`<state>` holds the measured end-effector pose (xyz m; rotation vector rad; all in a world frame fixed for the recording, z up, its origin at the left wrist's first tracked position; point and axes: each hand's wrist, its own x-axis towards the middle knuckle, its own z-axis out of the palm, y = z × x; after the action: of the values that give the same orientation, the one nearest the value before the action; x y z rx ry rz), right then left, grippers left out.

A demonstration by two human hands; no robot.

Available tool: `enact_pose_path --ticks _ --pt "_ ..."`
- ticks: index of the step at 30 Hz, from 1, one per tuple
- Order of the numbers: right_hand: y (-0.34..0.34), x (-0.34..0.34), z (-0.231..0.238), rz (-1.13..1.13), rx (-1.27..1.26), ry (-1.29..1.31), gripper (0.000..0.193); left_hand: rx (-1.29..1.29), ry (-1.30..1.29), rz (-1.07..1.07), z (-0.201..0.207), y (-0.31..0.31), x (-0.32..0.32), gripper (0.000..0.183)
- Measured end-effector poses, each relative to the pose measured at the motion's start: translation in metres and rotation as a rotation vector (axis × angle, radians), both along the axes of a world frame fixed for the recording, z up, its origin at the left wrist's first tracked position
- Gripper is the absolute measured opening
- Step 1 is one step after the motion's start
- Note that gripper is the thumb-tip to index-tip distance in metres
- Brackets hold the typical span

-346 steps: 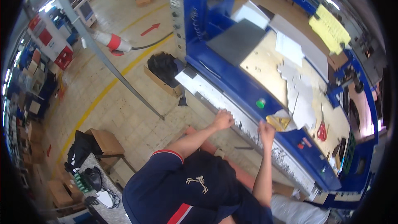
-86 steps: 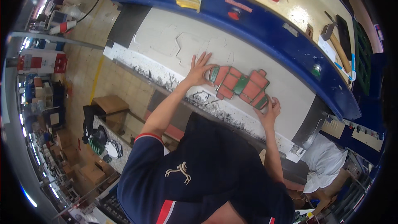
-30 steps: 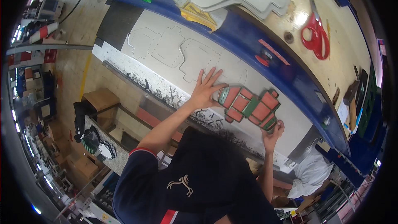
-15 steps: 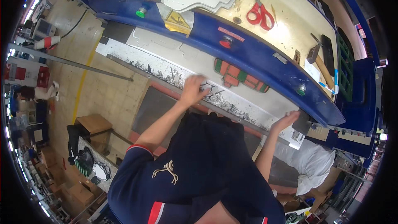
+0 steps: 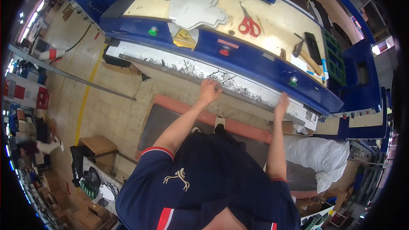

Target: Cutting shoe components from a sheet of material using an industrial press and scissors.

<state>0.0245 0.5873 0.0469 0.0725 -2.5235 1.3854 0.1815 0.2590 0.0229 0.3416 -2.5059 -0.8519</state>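
Note:
My left hand (image 5: 210, 92) is at the front edge of a long white tray (image 5: 170, 62), its fingers loosely bent and the thumb apart from them. The tray's surface is scuffed with black marks. Farther right, my right hand (image 5: 281, 104) is at the same edge, fingers stretched out and slightly blurred, holding nothing that I can see. Just beyond the tray runs the blue front of a press (image 5: 251, 57), which covers the rest of the tray. On this front are a red button (image 5: 224, 50) and two green buttons.
Grey cut sheets (image 5: 197, 8), red-handled scissors (image 5: 249, 25) and a hammer (image 5: 310, 61) lie on the press top. A padded mat (image 5: 170, 121) is on the floor below the tray. At right sits a white sack (image 5: 317, 153); cardboard boxes (image 5: 100, 142) stand at left.
The tray has slid away from me under the press, hiding the grey sheet and the red-and-green pieces. My left hand has shifted to the tray's front edge; my right hand has moved left.

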Motion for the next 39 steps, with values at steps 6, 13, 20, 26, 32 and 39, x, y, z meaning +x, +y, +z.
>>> enact_pose_path --ticks 6,13,20,26,32,39 --pt "-0.003 0.087 -0.029 0.276 0.608 0.083 0.052 -0.015 0.103 -0.016 -0.012 -0.007 0.019 0.018" --pt "-0.008 0.085 -0.019 0.173 0.666 -0.022 0.054 -0.063 -0.058 -0.030 0.003 0.000 0.019 0.024" --pt "-0.008 0.081 -0.011 0.189 0.668 -0.066 0.058 -0.141 -0.344 0.014 0.015 0.005 0.012 0.041" --pt "-0.013 0.078 -0.019 0.174 0.675 -0.053 0.060 -0.119 -0.380 0.011 0.016 0.005 0.011 0.045" --pt "-0.008 0.088 -0.028 0.195 0.701 -0.044 0.062 -0.091 -0.387 -0.006 0.011 0.008 0.019 0.047" --pt "0.018 0.118 -0.028 0.284 0.702 -0.107 0.050 -0.007 -0.345 0.026 0.007 0.023 0.050 0.027"
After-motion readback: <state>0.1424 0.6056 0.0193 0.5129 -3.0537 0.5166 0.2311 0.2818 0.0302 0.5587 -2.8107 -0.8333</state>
